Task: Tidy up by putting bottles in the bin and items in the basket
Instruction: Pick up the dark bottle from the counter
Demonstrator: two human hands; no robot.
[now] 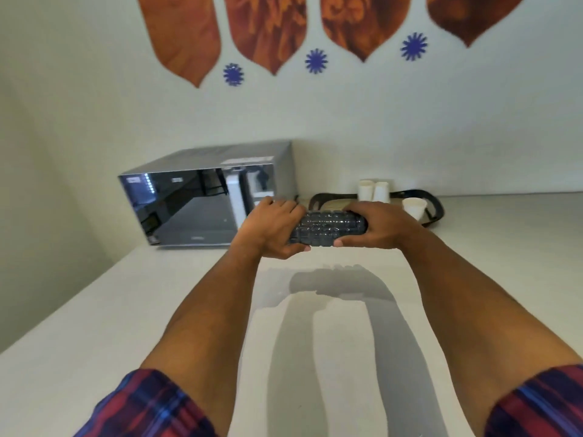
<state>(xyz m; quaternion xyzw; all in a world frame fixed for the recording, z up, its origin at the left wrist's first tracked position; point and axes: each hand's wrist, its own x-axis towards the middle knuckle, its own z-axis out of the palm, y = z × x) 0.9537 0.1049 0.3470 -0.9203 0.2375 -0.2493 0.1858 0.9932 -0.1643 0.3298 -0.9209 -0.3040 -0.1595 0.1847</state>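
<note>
Sideways, bottle (328,228) gripped by both hands' curled fingers (285,207), ends hidden.

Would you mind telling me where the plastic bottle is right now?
In the head view, the plastic bottle lies sideways above the white counter, gripped by the left hand and right hand, just right of the microwave.

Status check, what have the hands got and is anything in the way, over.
Left hand and right hand grip the bottle, held sideways above the counter. Bin not in view. Paper cups behind; nothing blocking.
</note>
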